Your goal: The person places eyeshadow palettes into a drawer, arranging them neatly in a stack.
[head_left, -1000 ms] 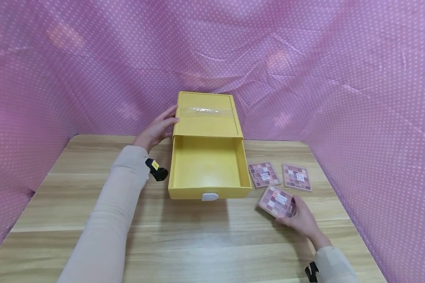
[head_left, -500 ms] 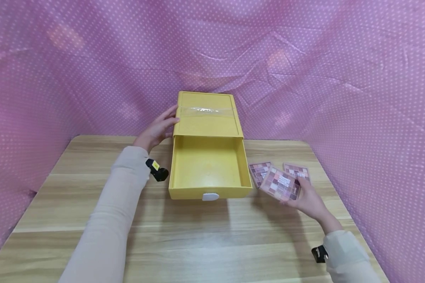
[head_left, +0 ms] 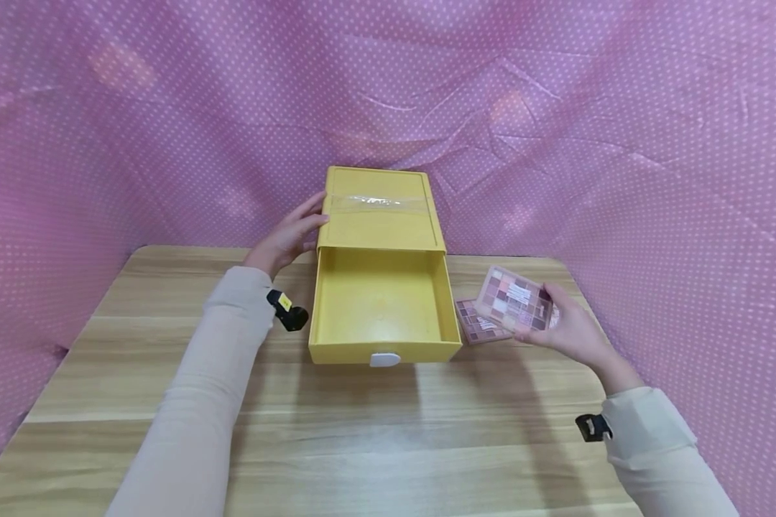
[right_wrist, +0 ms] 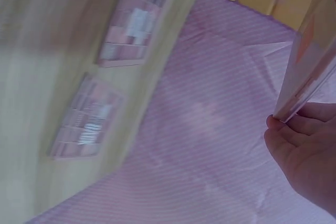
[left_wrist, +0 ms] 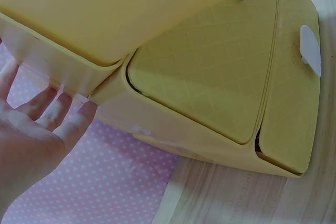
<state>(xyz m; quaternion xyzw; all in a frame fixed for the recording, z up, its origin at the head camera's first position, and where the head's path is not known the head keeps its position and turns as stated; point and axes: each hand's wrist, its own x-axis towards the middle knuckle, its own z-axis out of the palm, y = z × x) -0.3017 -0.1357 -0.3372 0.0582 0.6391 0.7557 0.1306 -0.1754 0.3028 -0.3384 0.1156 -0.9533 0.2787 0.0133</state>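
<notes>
In the head view my right hand (head_left: 572, 330) grips an eyeshadow palette (head_left: 514, 298) by its right end, above the table and tilted. The right wrist view shows its thin edge between my thumb and fingers (right_wrist: 294, 140). Below it lie two more palettes, one (right_wrist: 134, 22) nearer the yellow cabinet and another (right_wrist: 89, 121) beside it. A yellow drawer cabinet (head_left: 378, 226) stands at the centre, its top drawer (head_left: 380, 298) pulled out with nothing in it. My left hand (head_left: 287, 240) rests on the cabinet's left side, its fingertips touching the wall.
Under the pulled-out drawer, the left wrist view shows lower closed fronts (left_wrist: 205, 72) and a white pull tab (left_wrist: 310, 51). Clear tape crosses the cabinet top. The wooden table (head_left: 375, 438) ends at a pink dotted cloth (head_left: 233, 108) at the back and sides.
My right hand has lifted the eyeshadow palette off the table and carried it up and away from me, over the other two. The left hand and drawer have stayed put.
</notes>
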